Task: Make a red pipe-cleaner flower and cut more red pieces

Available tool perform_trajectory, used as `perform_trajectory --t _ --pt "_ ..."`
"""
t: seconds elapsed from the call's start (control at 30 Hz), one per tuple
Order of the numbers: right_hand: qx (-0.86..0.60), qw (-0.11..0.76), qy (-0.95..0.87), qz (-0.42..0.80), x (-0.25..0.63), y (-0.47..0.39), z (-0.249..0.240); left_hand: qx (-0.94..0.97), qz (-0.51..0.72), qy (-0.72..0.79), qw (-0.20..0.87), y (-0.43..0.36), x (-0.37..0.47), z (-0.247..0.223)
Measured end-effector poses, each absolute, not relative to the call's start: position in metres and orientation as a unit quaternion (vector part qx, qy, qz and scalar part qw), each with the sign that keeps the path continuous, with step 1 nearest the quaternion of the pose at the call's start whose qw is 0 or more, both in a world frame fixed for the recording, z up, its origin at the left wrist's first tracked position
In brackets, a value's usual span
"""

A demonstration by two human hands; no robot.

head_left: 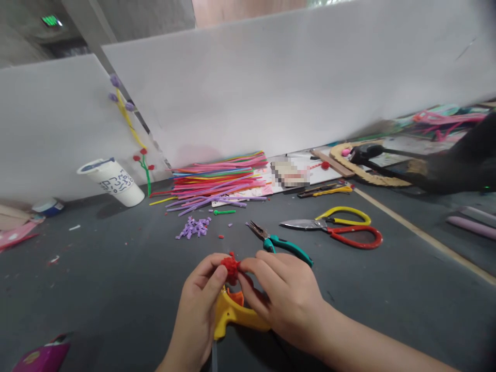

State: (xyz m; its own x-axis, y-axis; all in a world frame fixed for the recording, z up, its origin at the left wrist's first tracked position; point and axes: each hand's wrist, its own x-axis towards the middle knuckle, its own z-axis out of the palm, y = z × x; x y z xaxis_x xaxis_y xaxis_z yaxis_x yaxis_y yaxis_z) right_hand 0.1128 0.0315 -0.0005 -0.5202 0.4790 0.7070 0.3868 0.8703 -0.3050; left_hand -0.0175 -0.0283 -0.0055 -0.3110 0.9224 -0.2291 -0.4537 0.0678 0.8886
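Right now the red ball (230, 269) is nearer the wearer than the pliers (267, 241), a little to their left. The left hand (199, 305) has it pinched between thumb and fingers; the right hand (289, 289) pinches its right edge with thumb and forefinger. Below the ball, and so also nearer than the pliers, lies the yellow glue gun (221, 316), partly hidden by the hands.

Left of the pliers is a loose heap of purple bits (194, 228), with a single red bit (221, 236) between the two. Just right of the pliers, the scissors (306, 224) show one yellow and one red handle. Beyond the pliers sit the bundled pipe cleaners (217, 178), and far to their left the white cup (120, 186) leans.
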Motion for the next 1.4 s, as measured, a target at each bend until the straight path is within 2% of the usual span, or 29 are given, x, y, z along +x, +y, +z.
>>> perform_trajectory --t 0.27,0.37,0.53,0.67,0.87,1.4 --pt "-0.261 0.421 -0.863 0.098 0.115 0.032 0.002 0.231 0.63 0.454 0.587 -0.029 -0.02 -0.001" --pt "-0.261 0.422 -0.849 0.183 0.117 0.032 0.004 0.264 0.641 0.489 0.528 -0.028 -0.028 -0.004" --pt "-0.283 0.317 -0.865 0.267 0.12 0.039 0.006 0.367 0.655 0.528 0.397 -0.026 -0.039 -0.005" --pt "-0.329 0.338 -0.794 0.384 0.121 0.045 0.012 0.431 0.633 0.515 0.385 -0.027 -0.036 -0.002" --pt "-0.314 0.295 -0.733 0.527 0.122 0.046 0.021 0.512 0.571 0.523 0.371 -0.029 -0.033 -0.001" --pt "-0.326 0.257 -0.654 0.632 0.122 0.049 0.022 0.594 0.498 0.549 0.312 -0.03 -0.034 0.0"
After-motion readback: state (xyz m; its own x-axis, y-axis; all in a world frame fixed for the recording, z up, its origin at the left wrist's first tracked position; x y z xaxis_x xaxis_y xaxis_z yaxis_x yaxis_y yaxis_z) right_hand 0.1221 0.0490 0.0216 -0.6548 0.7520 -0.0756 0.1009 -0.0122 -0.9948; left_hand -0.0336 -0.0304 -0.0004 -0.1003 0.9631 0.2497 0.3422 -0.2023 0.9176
